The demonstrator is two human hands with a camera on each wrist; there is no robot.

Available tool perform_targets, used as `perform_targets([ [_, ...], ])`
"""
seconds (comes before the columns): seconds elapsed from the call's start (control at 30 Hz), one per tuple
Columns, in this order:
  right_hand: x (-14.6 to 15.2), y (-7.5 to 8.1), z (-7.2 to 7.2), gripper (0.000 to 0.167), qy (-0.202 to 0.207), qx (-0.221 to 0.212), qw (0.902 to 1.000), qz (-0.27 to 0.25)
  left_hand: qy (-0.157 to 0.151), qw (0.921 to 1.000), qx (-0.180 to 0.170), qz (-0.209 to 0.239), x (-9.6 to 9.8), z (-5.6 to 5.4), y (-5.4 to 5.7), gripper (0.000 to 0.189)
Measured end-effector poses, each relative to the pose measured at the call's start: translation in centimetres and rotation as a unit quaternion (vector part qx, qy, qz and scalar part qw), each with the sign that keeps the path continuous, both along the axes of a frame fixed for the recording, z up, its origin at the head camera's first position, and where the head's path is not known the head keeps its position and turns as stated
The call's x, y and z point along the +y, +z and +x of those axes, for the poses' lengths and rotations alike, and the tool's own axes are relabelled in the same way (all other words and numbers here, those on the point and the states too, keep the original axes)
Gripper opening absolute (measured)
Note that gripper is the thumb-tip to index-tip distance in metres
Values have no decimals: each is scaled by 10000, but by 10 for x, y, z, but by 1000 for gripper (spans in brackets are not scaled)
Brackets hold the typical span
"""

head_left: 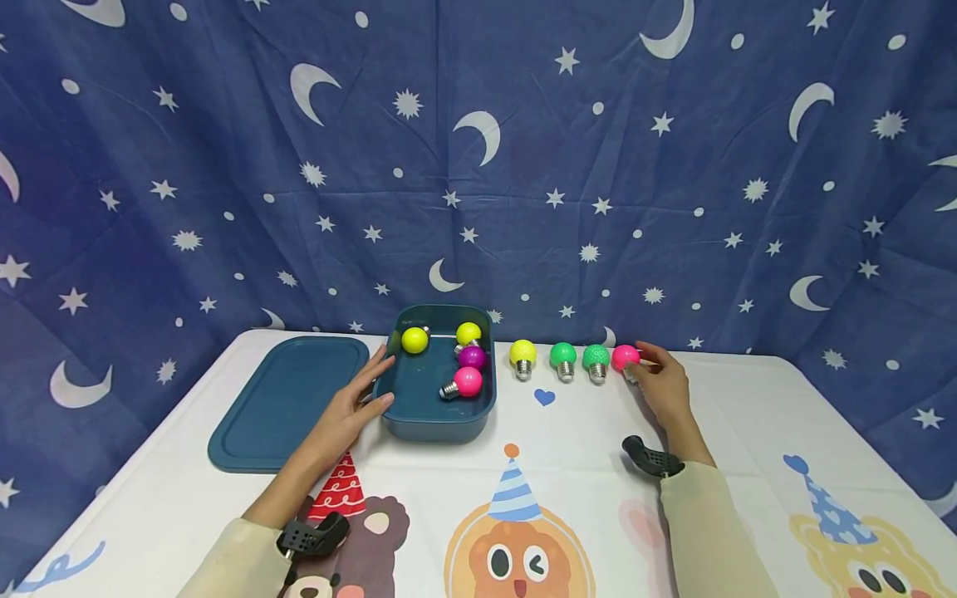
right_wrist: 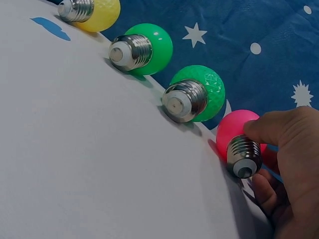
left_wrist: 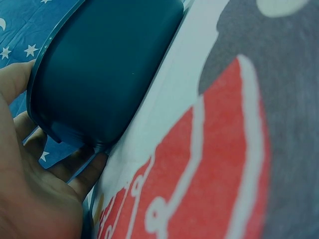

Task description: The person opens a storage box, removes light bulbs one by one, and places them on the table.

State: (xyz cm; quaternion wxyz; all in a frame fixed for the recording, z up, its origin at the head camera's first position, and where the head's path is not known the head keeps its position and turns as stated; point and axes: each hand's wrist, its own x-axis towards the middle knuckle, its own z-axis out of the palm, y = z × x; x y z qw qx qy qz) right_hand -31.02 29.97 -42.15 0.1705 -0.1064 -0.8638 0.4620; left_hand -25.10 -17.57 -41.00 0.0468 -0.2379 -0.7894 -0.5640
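Observation:
My right hand [head_left: 665, 386] pinches a pink light bulb [right_wrist: 238, 127] at the right end of a row on the table, thumb on its side and metal base facing me. Left of it in the row are a textured green bulb [head_left: 596, 357], a smooth green bulb [head_left: 563, 357] and a yellow bulb [head_left: 522, 354]. A deep blue box [head_left: 407, 397] holds two yellow bulbs [head_left: 414, 340], a purple bulb [head_left: 472, 357] and another pink bulb [head_left: 468, 381]. Against the box's left wall rests my left hand [head_left: 351, 415], fingers spread and fairly straight, touching its outside.
A flat blue lid [head_left: 287, 403] lies on the table left of the box, beside the left forearm. The white tablecloth [head_left: 568, 440] carries cartoon prints. Right behind the row hangs a dark blue curtain [head_left: 523, 274] with stars and moons.

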Motion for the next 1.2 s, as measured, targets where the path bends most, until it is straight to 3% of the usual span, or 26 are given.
perform_targets([
  [0.47,-1,1,-2,49,-128,63,9998,-110,-113,9999,24,104,0,0,1,55],
  [0.8,-2,-1,-1,40,-619,189,9978,-105,-80,9999,14,70,0,-1,0,56],
  [1.2,-2,3,1,39,-660,216,9976,-79,-61,9999,47,78,0,-2,-1,55],
])
